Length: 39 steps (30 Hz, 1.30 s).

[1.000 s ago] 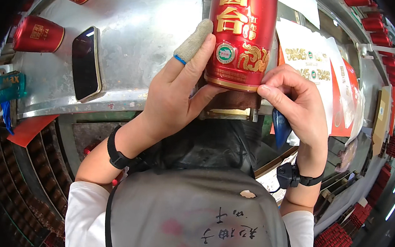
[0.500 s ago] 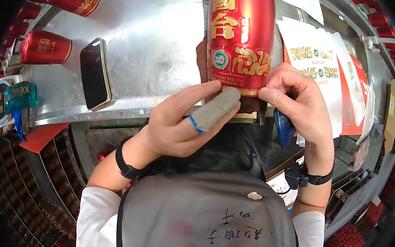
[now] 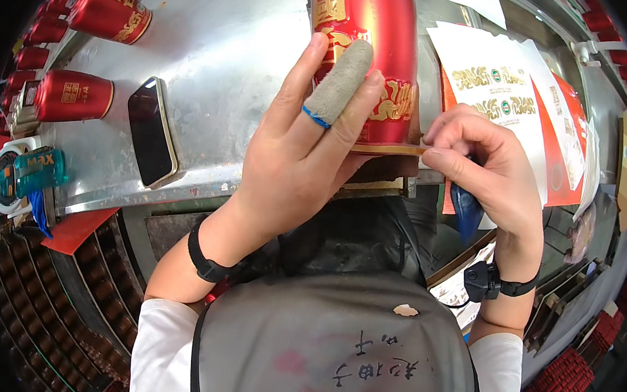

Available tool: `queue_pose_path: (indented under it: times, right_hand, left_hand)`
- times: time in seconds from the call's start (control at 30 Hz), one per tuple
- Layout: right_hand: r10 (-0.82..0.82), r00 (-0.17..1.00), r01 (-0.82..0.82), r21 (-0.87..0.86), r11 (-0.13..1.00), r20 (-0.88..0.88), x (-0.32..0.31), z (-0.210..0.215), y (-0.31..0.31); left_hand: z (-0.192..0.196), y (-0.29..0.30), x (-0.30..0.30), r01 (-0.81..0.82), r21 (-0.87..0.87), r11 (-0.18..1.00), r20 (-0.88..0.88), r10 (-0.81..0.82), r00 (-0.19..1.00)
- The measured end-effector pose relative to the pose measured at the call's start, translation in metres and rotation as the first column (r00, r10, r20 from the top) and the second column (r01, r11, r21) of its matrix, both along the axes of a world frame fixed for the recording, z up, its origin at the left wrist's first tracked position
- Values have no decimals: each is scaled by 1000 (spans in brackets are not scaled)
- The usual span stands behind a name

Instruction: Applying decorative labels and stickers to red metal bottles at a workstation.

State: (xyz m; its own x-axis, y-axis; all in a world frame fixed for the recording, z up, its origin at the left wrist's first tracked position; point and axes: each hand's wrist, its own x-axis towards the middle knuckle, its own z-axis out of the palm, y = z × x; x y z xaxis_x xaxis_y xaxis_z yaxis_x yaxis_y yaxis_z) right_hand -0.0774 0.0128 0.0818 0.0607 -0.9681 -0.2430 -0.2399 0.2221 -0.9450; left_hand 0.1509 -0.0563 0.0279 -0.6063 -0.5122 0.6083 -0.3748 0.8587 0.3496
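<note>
Nearest the lower edge of the frame hangs a grey fabric apron point(image 3: 331, 345) with handwriting on it, and just above it both hands work at the rim of the curved, shiny metal worktable point(image 3: 221, 56). The left hand point(image 3: 294, 165), one finger in a grey cloth cot with a blue band point(image 3: 341, 80), now lies flat against the side of the tall red cylindrical bottle with gold ornament point(image 3: 384, 47), fingers spread up its wall; half a second ago that hand sat lower, curled under the bottle's base, so the grip has shifted upward to steady the body. The right hand point(image 3: 481, 172) pinches the thin gold strip at the bottle's lower edge point(image 3: 387, 149) between thumb and forefinger, much as before. The bottle stands at upper centre. Left of the hands lies a dark smartphone point(image 3: 153, 132); farther upper left rest more red bottles on their sides point(image 3: 74, 96). To the right, printed white-and-red flat cartons point(image 3: 512, 101) crowd close beside the right hand.
</note>
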Motion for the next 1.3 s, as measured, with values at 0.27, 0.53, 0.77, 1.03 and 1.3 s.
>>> queue_pose_path:
  times: [0.27, 0.53, 0.77, 1.03, 1.3]
  right_hand:
    - [-21, 1000, 21, 0, 1000, -11, -7, -3, 5]
    - [-17, 999, 17, -17, 1000, -27, -1, -10, -1]
    - [-4, 1000, 4, 12, 1000, -21, 5, -16, -7]
    - [25, 1000, -25, 59, 998, 11, 5, -20, -13]
    - [80, 996, -73, 170, 983, -37, 3, -12, -14]
  left_hand:
    - [-5, 8, 7, -43, 181, 982, -103, 62, 993]
    - [-19, 12, 16, -43, 288, 957, -148, 89, 985]
    - [-21, 14, 17, -27, 332, 943, -187, 94, 978]
    - [-6, 34, 33, 42, 18, 999, -48, -41, 998]
    - [-6, 34, 3, 79, -296, 952, 40, -70, 997]
